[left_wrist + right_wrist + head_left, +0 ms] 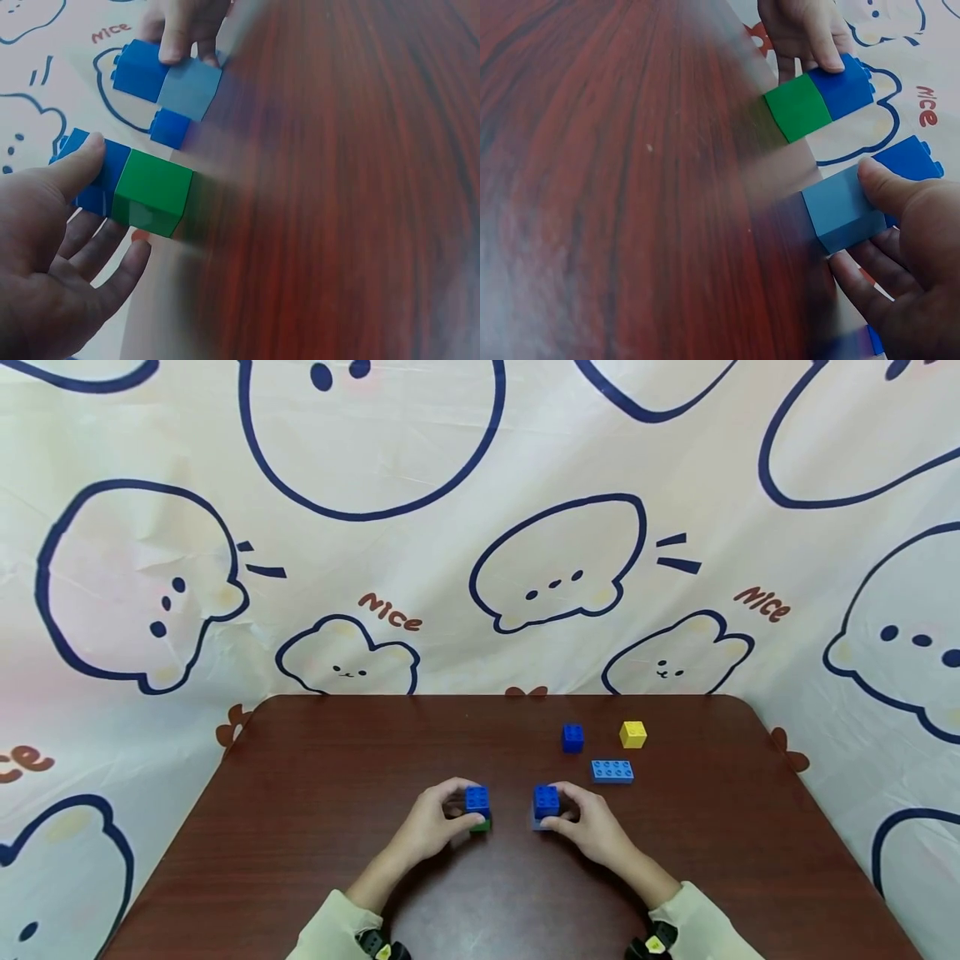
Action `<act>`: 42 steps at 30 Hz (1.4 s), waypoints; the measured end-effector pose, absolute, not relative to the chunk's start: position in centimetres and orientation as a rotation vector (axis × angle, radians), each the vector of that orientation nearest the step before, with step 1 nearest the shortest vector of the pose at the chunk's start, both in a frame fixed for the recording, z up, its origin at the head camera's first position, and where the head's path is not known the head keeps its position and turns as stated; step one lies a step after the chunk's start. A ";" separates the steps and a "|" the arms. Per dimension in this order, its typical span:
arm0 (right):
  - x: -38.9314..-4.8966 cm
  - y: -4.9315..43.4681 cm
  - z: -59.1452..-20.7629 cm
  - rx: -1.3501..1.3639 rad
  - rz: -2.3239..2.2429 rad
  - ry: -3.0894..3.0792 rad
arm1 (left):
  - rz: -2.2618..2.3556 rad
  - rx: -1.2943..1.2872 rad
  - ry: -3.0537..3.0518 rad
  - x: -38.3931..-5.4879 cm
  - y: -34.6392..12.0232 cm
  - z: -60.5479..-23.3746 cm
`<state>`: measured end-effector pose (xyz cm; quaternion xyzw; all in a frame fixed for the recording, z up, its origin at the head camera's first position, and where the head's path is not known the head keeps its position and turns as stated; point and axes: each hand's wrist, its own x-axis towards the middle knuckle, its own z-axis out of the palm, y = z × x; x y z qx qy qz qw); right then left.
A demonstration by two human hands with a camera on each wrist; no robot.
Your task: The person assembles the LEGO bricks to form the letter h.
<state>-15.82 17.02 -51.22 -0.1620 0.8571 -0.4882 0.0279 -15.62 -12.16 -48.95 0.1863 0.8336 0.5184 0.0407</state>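
Near the middle of the table my left hand (pixel 432 821) pinches a dark blue brick (pixel 477 799) that sits on top of a green brick (pixel 155 191). The thumb lies across the blue brick's side in the left wrist view. A short way to the right, my right hand (pixel 594 825) grips a second stack, a dark blue brick (pixel 547 800) on a light blue brick (pixel 845 208). In the right wrist view its thumb lies near the seam of these two bricks. Both stacks stand upright with studs on top, a gap between them.
Behind the right hand lie a small dark blue brick (pixel 572 738), a yellow brick (pixel 633 735) and a flat light blue brick (pixel 612 772) with studs up. The brown table (pixel 360 735) ends at a patterned cloth (pixel 442 577) behind it.
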 end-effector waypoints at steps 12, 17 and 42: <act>-15.9 16.2 -51.4 -0.510 -1.458 2.660 | 1.599 0.578 2.530 -15.9 -10.4 -49.2; -16.0 16.0 -51.4 -0.554 -1.465 2.655 | 1.626 0.595 2.509 -15.8 -9.9 -49.2; -16.0 15.7 -51.9 -0.606 -1.420 2.707 | 1.631 0.548 2.488 -16.0 -9.5 -49.5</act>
